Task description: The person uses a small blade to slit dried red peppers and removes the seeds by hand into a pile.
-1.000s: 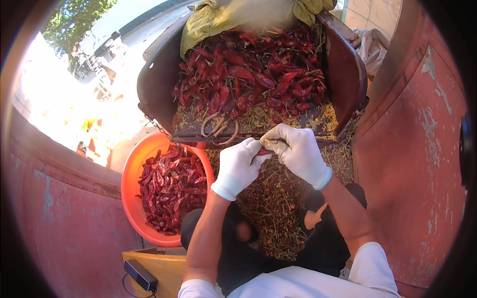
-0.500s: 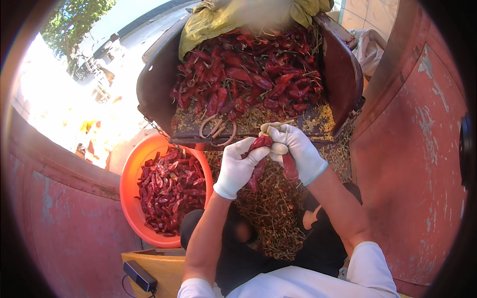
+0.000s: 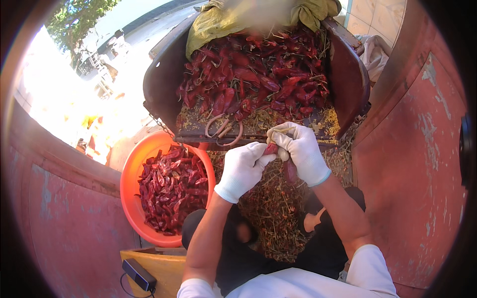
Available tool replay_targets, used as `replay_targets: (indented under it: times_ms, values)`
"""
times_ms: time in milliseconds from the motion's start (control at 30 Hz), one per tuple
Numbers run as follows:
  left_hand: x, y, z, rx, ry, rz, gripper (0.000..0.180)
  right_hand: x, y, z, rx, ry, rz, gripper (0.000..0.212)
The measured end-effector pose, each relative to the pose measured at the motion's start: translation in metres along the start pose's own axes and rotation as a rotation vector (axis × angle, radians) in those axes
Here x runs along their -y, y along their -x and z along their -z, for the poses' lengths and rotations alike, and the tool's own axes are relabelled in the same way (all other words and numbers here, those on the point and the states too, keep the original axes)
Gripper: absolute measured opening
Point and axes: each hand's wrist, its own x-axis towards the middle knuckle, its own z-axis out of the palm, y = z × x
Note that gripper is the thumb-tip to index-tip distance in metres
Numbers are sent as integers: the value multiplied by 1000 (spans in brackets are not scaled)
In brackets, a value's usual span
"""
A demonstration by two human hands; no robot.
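Observation:
In white gloves, both my hands meet over the front edge of the metal bin (image 3: 149, 94). My left hand (image 3: 242, 168) is closed on a dried red chili pepper (image 3: 271, 148), most of which its fingers cover. The pepper's upper end meets my right hand (image 3: 301, 149), whose thumb and fingers pinch together around a pale stem (image 3: 284, 130). Another dark red chili (image 3: 290, 171) hangs below the right palm, apparently held by its curled fingers. Just left of the hands, scissors (image 3: 224, 130) with looped handles lie on the bin's front ledge.
Whole dried chilies (image 3: 248, 74) fill the bin under a yellow-green cloth (image 3: 213, 25). An orange basin (image 3: 130, 198) of chilies stands at left. Stems and scraps (image 3: 276, 218) cover the ground between my legs. A wooden box (image 3: 166, 268) carries a small black device (image 3: 139, 274). Red panels flank both sides.
My left hand has turned, so less of its chili shows. My right fingers have shifted and a pale stem now shows in their pinch. The whole view has shifted slightly.

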Motion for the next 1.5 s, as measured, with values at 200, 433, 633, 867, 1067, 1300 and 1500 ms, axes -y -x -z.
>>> replay_targets:
  times_ms: [200, 433, 633, 867, 1067, 1300, 1500]
  values:
    - [-22, 7, 12, 9, 821, 283, 14, 10, -31, 52, -161, -581, -59, 14]
    - [-18, -8, 2, -18, 1018, 453, 42, 6, -16, 30, -264, -126, 83, 25]
    - [-13, -3, -21, 88, 1087, 580, 44, 1, -12, 10, -167, 135, 336, 42]
    - [-18, -2, -24, 27, 770, 410, 42, -4, -1, -7, 138, -5, 271, 57]
    - [-14, -5, -8, -96, 595, 400, 19, 15, 0, 3, 175, 217, 218, 41]
    - [-4, -5, 7, 39, 735, 470, 21, 25, 9, 11, 128, 372, 133, 24]
    - [-12, -6, 6, 144, 1073, 505, 25, 25, 13, 16, 86, 483, 177, 17]
